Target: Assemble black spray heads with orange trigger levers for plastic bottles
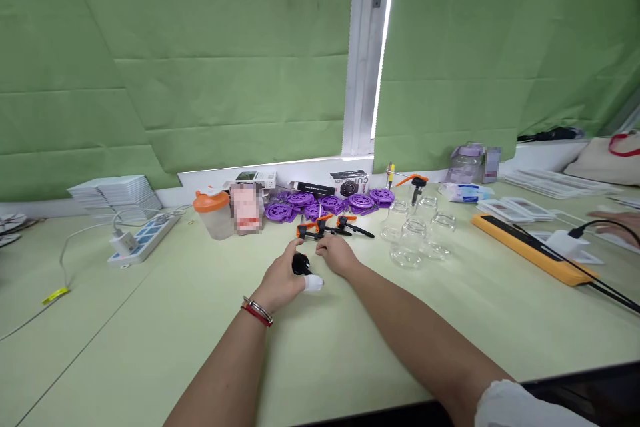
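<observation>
While both forearms are reaching out from the near edge of the bench, the left hand is curling loosely around a small black piece, its bandaged fingertip pointing toward the right. The right hand is resting just beside it, fingers bent down onto the bench, and I cannot tell whether it is gripping anything. The black piece is sitting between the two hands, about mid-bench. Judging from this, the handling is only getting started: just behind the hands, the orange-and-black spring clamps are lying in a loose row, apparently untouched. To their right the clear glass jars are standing empty in a cluster. Further back, the purple gear-like discs are piling up along the far edge, with an orange-lidded cup off to their left. Out at the right edge, another person's hand is resting near a yellow power strip.
</observation>
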`<state>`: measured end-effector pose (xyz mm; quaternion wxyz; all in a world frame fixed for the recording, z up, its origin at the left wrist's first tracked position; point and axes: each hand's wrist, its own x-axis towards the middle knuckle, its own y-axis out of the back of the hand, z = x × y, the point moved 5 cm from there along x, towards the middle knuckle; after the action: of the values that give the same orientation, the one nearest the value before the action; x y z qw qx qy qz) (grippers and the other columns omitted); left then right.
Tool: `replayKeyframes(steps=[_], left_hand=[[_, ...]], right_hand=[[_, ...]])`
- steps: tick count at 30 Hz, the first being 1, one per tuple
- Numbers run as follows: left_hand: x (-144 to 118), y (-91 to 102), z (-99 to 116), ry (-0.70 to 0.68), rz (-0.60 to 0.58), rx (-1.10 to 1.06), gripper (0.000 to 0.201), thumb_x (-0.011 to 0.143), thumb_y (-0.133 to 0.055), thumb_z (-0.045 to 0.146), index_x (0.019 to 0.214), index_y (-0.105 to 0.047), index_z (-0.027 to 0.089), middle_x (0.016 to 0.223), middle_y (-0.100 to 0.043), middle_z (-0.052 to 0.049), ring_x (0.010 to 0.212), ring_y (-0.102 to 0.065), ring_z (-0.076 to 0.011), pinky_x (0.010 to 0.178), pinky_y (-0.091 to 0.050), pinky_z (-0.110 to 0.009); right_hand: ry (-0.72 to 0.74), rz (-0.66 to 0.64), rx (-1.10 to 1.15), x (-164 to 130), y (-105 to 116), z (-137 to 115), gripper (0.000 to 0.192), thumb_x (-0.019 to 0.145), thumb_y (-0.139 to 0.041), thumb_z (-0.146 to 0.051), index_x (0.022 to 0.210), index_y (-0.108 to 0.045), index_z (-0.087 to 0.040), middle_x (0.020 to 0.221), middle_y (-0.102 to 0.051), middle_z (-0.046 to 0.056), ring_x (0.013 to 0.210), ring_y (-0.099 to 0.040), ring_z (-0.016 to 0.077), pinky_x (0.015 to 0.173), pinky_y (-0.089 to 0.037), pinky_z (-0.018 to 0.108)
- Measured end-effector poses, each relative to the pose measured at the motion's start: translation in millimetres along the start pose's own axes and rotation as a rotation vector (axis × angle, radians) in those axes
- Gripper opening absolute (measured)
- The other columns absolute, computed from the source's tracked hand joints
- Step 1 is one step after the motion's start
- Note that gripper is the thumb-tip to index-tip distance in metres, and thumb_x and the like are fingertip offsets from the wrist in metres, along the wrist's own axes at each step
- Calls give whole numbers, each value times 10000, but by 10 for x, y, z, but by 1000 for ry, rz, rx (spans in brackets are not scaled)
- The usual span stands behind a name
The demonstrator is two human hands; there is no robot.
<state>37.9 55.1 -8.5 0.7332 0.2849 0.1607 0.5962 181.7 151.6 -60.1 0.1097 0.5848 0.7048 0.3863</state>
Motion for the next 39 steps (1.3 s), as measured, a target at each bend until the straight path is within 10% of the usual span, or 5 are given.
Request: replayKeyframes(steps=[11,21,39], left_hand=[[-63,-51,112,56,-195,-315,669,626,-625,320,1243,-390,207,906,-552,-34,814,-517,-177,701,-413,-289],[-178,-175,146,224,-426,-534,424,677,-551,328,1083,-507,214,785,-527,5,669,-449,-122,591,-342,-241],[-153,-188,193,205,-431,-508,327,667,-551,348,964,-549,211,864,-551,-18,773,-511,-156,602,-414,-249]], right_hand=[[-231,-234,778,-598,183,-359,252,625,-713,-303,798,-663,-128,563,-595,3,509,-535,120,510,-436,271],[-15,-217,608,-776,517,-728,73,698,-634,-213,744,-680,-180,693,-632,9,654,-556,135,636,-433,276],[179,-241,346,-764,500,-891,137,705,-606,-96,718,-683,-208,755,-595,-9,700,-532,129,665,-394,252]])
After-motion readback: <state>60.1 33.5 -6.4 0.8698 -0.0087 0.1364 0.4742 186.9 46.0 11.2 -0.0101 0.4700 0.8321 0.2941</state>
